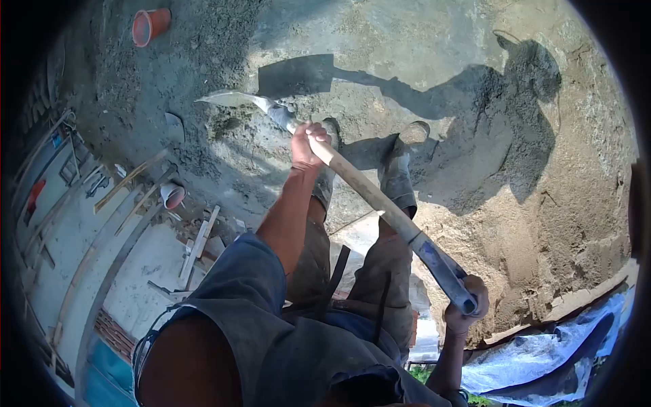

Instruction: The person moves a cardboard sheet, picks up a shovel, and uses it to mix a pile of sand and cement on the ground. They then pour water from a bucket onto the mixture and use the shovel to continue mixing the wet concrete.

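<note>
A shovel [366, 187] slants across the view in front of my legs. My left hand [310, 144] is wrapped round its wooden shaft, just behind the metal neck. At the other end, my right hand [468, 302] grips the dark blue handle, partly hidden behind it. The blade [232, 100] points to the left and shows nearly edge-on, over the wet grey mix. Its wide shadow falls on the ground beside it. My boots [414, 131] stand in the mix just beyond the shaft.
Pale sand [488, 251] is heaped to the right. A red bucket [152, 27] sits at the far left, and a second bucket [173, 195] lies nearer. Loose timber [198, 247] is scattered at the left. Clear plastic sheeting [536, 363] lies at the lower right.
</note>
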`<state>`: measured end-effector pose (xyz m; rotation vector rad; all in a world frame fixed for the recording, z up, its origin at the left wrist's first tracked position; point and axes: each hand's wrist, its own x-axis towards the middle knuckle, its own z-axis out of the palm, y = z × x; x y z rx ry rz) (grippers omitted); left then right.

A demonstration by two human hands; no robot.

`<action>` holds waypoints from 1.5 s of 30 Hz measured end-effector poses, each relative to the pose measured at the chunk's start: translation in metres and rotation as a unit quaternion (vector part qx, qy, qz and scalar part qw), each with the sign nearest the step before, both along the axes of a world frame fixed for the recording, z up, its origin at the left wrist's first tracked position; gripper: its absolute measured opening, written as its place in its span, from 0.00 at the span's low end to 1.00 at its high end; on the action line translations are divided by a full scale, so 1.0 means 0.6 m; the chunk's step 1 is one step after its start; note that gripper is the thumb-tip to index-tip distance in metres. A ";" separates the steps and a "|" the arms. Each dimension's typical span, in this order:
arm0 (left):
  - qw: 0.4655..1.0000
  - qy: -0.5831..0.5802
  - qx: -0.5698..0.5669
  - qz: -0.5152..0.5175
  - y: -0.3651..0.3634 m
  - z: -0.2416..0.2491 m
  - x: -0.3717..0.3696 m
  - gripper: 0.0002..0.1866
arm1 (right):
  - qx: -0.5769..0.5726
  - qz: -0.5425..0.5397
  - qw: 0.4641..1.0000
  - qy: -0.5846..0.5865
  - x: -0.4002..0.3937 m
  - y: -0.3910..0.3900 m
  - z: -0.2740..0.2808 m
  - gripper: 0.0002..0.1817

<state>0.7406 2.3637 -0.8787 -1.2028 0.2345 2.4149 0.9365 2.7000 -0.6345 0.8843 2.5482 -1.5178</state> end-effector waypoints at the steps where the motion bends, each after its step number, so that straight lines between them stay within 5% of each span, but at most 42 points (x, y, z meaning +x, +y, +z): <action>1: 0.999 -0.041 -0.013 -0.021 0.052 -0.024 0.022 0.09 | 0.016 -0.071 0.997 -0.038 0.032 0.033 0.000 0.08; 3: 0.959 -0.183 -0.173 -0.131 0.199 -0.031 0.080 0.09 | 0.022 -0.190 0.976 -0.105 0.144 0.123 0.016 0.06; 5: 0.950 -0.199 -0.144 -0.195 0.340 -0.014 0.164 0.08 | 0.001 -0.291 0.948 -0.130 0.257 0.198 0.080 0.05; 6: 0.938 -0.178 -0.132 -0.266 0.462 0.039 0.230 0.08 | 0.065 -0.406 0.894 -0.177 0.437 0.292 0.180 0.06; 8: 0.922 -0.226 -0.099 -0.297 0.558 0.080 0.277 0.11 | 0.167 -0.507 0.818 -0.214 0.289 0.233 0.275 0.10; 10: 0.909 -0.196 -0.073 -0.359 0.613 0.068 0.324 0.14 | 0.181 -0.476 0.827 -0.239 0.320 0.262 0.321 0.12; 13: 0.902 -0.252 -0.106 -0.335 0.589 0.030 0.309 0.13 | 0.192 -0.500 0.795 -0.285 0.236 0.245 0.288 0.15; 15: 0.927 -0.246 -0.100 -0.266 0.501 -0.010 0.278 0.11 | 0.168 -0.422 0.860 -0.231 0.184 0.211 0.223 0.12; 17: 0.925 -0.208 -0.134 -0.290 0.366 -0.065 0.241 0.08 | 0.085 -0.398 0.872 -0.273 0.180 0.195 0.161 0.08; 18: 0.937 -0.212 -0.120 -0.251 0.282 -0.080 0.214 0.08 | 0.052 -0.382 0.884 -0.265 0.134 0.133 0.122 0.05; 19: 0.916 -0.213 -0.179 -0.289 0.202 -0.087 0.180 0.08 | 0.093 -0.241 0.938 -0.232 0.131 0.087 0.085 0.03; 20: 0.923 -0.230 -0.205 -0.231 0.122 -0.123 0.168 0.06 | 0.022 -0.289 0.929 -0.228 0.040 -0.028 0.084 0.05; 22: 0.854 -0.210 -0.266 -0.395 -0.055 -0.157 0.117 0.08 | -0.011 -0.197 0.959 -0.202 0.024 -0.141 0.060 0.07; 26: 0.956 -0.128 -0.210 -0.158 -0.237 -0.004 0.065 0.08 | 0.104 0.103 0.989 -0.039 0.025 -0.311 0.126 0.10; 27: 0.995 -0.079 0.056 -0.019 -0.286 0.009 0.086 0.08 | 0.087 0.147 0.984 0.043 0.054 -0.323 0.128 0.10; 28: 0.993 -0.045 0.104 0.043 -0.295 0.057 0.099 0.08 | 0.072 0.200 0.970 0.116 0.093 -0.324 0.132 0.10; 32: 0.999 -0.024 -0.040 -0.021 -0.360 0.070 0.163 0.08 | 0.091 0.335 0.938 0.015 0.170 -0.333 0.131 0.07; 37: 0.999 -0.004 0.040 0.009 -0.319 0.129 0.191 0.09 | 0.128 0.271 0.951 0.076 0.223 -0.323 0.165 0.08; 42: 0.996 0.052 -0.062 -0.028 -0.214 0.182 0.238 0.07 | 0.042 0.167 0.982 0.080 0.341 -0.257 0.127 0.12; 44: 0.996 0.065 -0.041 -0.038 -0.171 0.169 0.260 0.07 | -0.057 -0.025 0.998 -0.007 0.381 -0.240 0.105 0.07; 45: 0.996 0.058 -0.053 -0.046 -0.146 0.153 0.275 0.08 | -0.032 -0.034 0.996 -0.074 0.404 -0.219 0.093 0.08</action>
